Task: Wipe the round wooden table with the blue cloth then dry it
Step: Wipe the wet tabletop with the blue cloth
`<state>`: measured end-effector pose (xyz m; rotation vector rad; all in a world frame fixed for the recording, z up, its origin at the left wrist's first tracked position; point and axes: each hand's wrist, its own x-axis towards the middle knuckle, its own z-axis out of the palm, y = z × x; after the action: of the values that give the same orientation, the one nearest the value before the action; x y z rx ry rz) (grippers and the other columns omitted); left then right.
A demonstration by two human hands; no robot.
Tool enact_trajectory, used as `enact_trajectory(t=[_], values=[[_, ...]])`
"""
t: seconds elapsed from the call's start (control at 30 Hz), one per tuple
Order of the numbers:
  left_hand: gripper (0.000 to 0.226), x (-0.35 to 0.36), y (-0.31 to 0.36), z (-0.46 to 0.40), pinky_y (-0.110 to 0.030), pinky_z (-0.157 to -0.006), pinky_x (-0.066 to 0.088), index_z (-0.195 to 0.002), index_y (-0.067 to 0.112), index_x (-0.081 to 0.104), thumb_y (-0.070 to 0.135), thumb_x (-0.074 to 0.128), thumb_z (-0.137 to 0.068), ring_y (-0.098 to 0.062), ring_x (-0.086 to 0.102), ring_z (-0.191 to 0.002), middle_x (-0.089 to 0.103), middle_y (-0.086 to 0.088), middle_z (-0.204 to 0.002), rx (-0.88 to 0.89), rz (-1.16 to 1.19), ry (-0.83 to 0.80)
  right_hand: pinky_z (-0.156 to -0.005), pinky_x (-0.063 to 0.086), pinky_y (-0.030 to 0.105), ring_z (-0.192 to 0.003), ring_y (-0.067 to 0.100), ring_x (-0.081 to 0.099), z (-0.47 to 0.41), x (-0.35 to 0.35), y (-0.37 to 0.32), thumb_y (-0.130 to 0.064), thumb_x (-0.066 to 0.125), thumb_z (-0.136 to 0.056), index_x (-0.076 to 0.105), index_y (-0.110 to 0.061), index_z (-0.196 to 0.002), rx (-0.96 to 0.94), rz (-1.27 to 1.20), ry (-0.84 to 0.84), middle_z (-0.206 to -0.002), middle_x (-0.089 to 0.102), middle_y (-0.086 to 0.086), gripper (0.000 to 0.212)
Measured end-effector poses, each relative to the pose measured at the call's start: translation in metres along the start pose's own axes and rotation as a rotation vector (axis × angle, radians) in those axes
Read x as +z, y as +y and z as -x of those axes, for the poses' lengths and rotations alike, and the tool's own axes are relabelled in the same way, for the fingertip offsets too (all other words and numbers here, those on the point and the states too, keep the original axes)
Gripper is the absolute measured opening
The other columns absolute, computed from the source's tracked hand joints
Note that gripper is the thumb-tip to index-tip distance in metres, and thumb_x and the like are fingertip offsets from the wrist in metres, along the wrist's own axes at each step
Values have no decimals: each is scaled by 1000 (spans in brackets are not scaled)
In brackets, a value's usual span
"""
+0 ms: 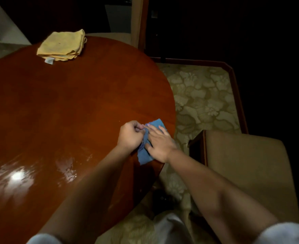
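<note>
We see the round wooden table (66, 111), glossy reddish-brown, with wet streaks catching a glare on its near left part. The blue cloth (146, 152) lies crumpled at the table's right edge, partly bunched, one corner reaching toward the rim nearest us. The folded yellow cloth (61, 45) sits flat at the table's far edge, well apart from the blue one, a white tag sticking out.
</note>
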<state>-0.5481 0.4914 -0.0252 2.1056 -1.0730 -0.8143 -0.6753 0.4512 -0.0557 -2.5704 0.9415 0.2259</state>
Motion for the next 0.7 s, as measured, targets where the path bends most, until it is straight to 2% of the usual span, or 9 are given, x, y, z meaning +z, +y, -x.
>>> enact_trajectory(t=[0.17,0.23,0.3,0.4,0.5,0.57,0.7], values=[[15,-3,-15,41,-17,-61,37,-72,14,59,6,63,-84,-10,53,-62,56,7,-59,57,-47,-89,-115,-14,33,-146,9,-8,48,32,-38,-38,25,-100,11,-18,-154,137,-78,101,-161,6,-3,59],[22,-11,-28,61,-16,-58,35,-67,19,55,7,63,-84,-11,52,-64,54,9,-59,80,-90,-111,-115,-13,35,-147,11,-7,63,52,-67,-46,10,-92,14,-18,-154,200,-71,147,-161,7,-2,67],[25,-21,-45,76,-20,-61,39,-65,22,54,7,63,-83,-14,54,-66,55,8,-60,73,-116,-93,-113,-15,35,-147,14,-8,71,69,-94,-50,-2,-82,13,-17,-154,257,-63,173,-162,4,-2,80],[29,-37,-67,87,-31,-64,54,-63,22,55,3,63,-83,-13,60,-54,57,3,-57,4,14,-24,-114,-15,36,-147,14,-10,69,77,-113,-45,14,-97,2,-16,-154,335,-28,209,-161,-3,-3,65],[27,-44,-74,93,-26,-53,55,-68,16,54,-2,60,-87,-2,56,-36,58,-3,-54,-51,141,-32,-116,-11,38,-147,12,-11,64,77,-115,-42,21,-101,-3,-19,-154,400,-35,232,-161,-5,-5,63],[25,-41,-70,91,-22,-50,55,-70,15,54,-1,59,-88,-2,57,-37,59,-5,-56,-62,188,-45,-117,-11,38,-147,12,-12,61,77,-115,-41,20,-101,-5,-18,-154,456,-52,237,-161,-7,-4,63],[25,-22,-48,66,-31,-60,59,-69,16,55,0,60,-88,-9,60,-44,61,-6,-57,-55,213,-76,-117,-11,40,-147,17,-14,44,65,-94,-40,19,-100,-10,-16,-152,598,-92,267,-161,-11,0,64]])
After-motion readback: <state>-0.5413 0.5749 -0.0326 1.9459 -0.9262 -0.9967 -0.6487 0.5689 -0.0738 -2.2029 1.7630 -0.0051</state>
